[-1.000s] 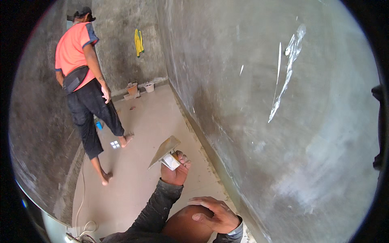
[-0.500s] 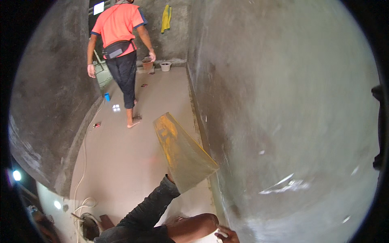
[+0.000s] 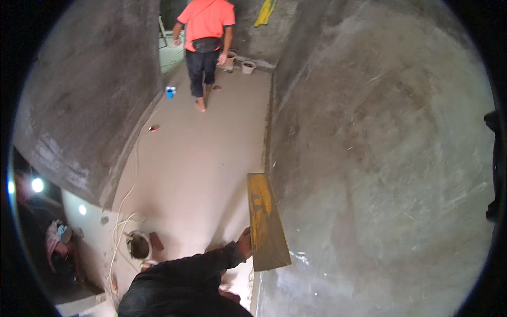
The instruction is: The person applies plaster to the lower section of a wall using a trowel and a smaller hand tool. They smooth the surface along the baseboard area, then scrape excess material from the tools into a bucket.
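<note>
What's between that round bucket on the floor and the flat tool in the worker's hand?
In the head view, from round bucket to flat tool: a dark red block, pale floor, then the left hand holding it.

The long, flat, four-sided plastering float (image 3: 268,224) has a dull grey-brown face with worn yellow-orange patches streaking its far half and running down its left side, while the near half is plainer and duller. It is held up by the left of the person's hands (image 3: 244,243), which grips it at the left edge toward the near end, the handle hidden from view. The blade stands lengthwise with its broad face toward the viewer, its far end looking narrower, in front of the lower edge of the grey plastered wall (image 3: 369,174); whether it touches the wall cannot be told.
</note>
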Action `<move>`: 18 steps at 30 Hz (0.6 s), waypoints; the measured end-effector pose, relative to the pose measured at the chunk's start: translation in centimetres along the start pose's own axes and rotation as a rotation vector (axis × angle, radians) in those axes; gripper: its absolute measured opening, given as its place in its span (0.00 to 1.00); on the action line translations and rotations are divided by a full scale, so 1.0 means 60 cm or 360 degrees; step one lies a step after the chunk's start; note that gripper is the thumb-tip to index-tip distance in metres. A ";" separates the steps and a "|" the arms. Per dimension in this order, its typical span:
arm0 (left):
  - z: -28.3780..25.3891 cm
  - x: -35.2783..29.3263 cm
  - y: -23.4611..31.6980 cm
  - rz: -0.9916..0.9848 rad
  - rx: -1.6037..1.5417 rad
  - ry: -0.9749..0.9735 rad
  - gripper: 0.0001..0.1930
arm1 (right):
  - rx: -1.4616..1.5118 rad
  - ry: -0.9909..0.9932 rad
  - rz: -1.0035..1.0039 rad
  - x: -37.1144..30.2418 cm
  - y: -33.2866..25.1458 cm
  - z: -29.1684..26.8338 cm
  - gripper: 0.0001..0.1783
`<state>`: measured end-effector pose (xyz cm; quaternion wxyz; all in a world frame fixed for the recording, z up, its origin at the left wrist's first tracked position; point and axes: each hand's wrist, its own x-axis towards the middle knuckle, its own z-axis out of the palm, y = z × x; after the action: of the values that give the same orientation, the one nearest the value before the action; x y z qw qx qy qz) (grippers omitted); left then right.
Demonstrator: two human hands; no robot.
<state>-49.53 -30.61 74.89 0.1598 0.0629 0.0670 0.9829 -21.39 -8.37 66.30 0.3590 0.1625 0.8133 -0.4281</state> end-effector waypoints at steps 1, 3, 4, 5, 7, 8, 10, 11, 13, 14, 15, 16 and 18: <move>0.006 -0.025 0.000 -0.0123 -0.0143 0.0178 0.15 | -0.0019 -0.0027 -0.0003 -0.014 0.009 0.002 0.13; 0.003 -0.059 -0.014 -0.0384 -0.0401 0.0643 0.12 | -0.0124 -0.0054 -0.0067 -0.029 0.048 0.003 0.13; 0.004 -0.080 -0.021 -0.0412 -0.0552 0.0653 0.12 | -0.0205 -0.0055 -0.0120 -0.031 0.069 0.001 0.13; -0.001 -0.101 -0.022 -0.0423 -0.0617 0.0767 0.11 | -0.0289 -0.0067 -0.0179 -0.029 0.096 -0.008 0.13; 0.003 -0.146 -0.027 -0.0382 -0.0660 0.0908 0.11 | -0.0201 -0.0209 -0.0014 -0.018 0.142 -0.028 0.13; 0.007 -0.171 -0.023 -0.0328 -0.0668 0.0929 0.10 | 0.0394 -0.0291 0.0525 0.000 0.156 -0.040 0.17; 0.017 -0.217 -0.011 -0.0197 -0.0687 0.0943 0.10 | 0.0980 -0.0505 0.0557 0.017 0.172 -0.081 0.16; 0.022 -0.242 -0.007 -0.0131 -0.0704 0.0950 0.10 | 0.0848 -0.0460 0.0638 0.020 0.172 -0.096 0.17; 0.030 -0.278 -0.005 0.0047 -0.0781 0.0948 0.09 | 0.0354 -0.0329 0.0558 -0.010 0.163 -0.119 0.17; 0.031 -0.296 -0.003 0.0144 -0.0815 0.0942 0.09 | 0.0164 -0.0236 0.0562 -0.024 0.149 -0.124 0.16; 0.030 -0.312 -0.001 0.0239 -0.0875 0.0910 0.09 | 0.0046 -0.0206 0.0634 -0.036 0.129 -0.132 0.16; 0.026 -0.326 -0.002 0.0336 -0.0910 0.0865 0.09 | -0.0006 -0.0169 0.0672 -0.046 0.112 -0.137 0.16; 0.013 -0.358 0.015 0.0423 -0.1074 0.0726 0.12 | -0.0235 -0.0252 0.0596 -0.061 0.073 -0.143 0.18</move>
<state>-29.47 -38.30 73.62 0.0244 -0.2039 -0.2335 0.9504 -20.18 1.34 69.63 0.5058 0.2499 0.7674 -0.3047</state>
